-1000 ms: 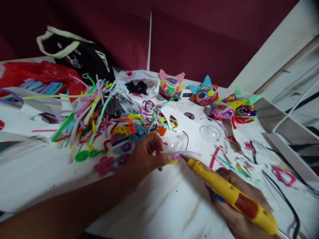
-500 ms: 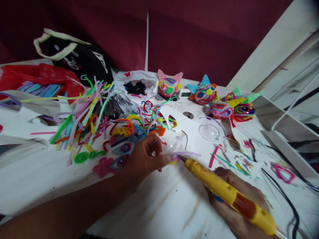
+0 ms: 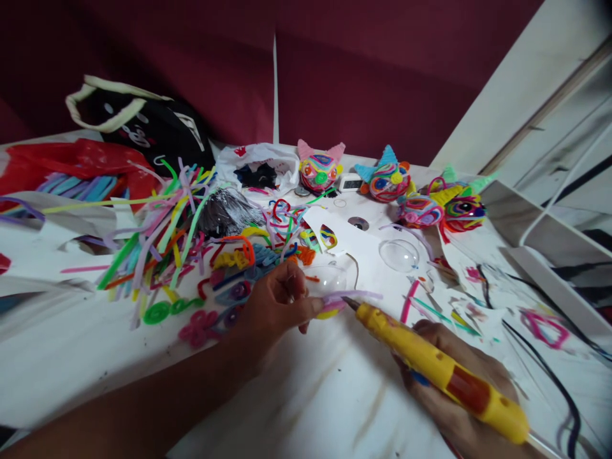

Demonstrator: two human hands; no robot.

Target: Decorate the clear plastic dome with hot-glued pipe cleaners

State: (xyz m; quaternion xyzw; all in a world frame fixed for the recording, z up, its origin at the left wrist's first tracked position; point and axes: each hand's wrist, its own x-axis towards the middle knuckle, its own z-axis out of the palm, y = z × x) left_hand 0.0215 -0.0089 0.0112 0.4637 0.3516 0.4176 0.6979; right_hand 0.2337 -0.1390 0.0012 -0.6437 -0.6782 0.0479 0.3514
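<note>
My left hand is closed, thumb against fingers, on the near rim of a clear plastic dome. Along that rim lie a lilac pipe cleaner, whose free end sticks out to the right, and a short yellow piece. A yellow hot glue gun is gripped in my right hand. Its dark nozzle tip meets or nearly meets the lilac strip; contact cannot be made out. A pale glue stick protrudes from its back end.
Loose pipe cleaners pile up at left. Another clear dome lies beyond my hands, beside cut white paper. Decorated animal heads stand along the back. A black cable and a white bin are at right.
The view has shifted slightly, so the background sits a little lower and further left. Both hands keep nearly the same pose, with the glue gun's nozzle still at the lilac pipe cleaner.
</note>
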